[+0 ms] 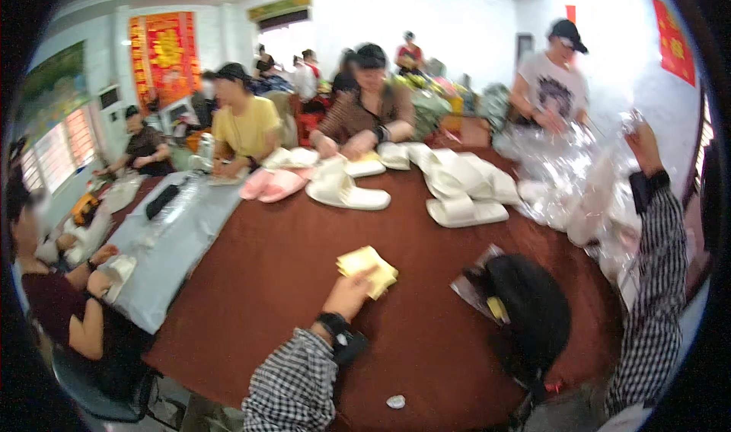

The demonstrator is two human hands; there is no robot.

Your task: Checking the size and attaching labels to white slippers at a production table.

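Over the brown table (251, 280), my left hand (350, 293) is closed on a small stack of yellow paper slips (364, 261). My right hand (646, 149) is raised at the far right, fingers pinched on a clear plastic bag (631, 118). Below it and to its left spreads a heap of clear plastic bags (552, 181). White slippers (346, 192) lie beyond my left hand, with more white slippers (466, 182) piled to their right. A pair of pink slippers (276, 185) sits at the table's far left.
A black cap-like item (531, 299) lies near my right arm, beside a small clear pouch (478, 283). A small white object (395, 401) is at the near edge. Co-workers (371, 112) stand across the table; another person (61, 302) sits left by a grey-covered table (156, 257).
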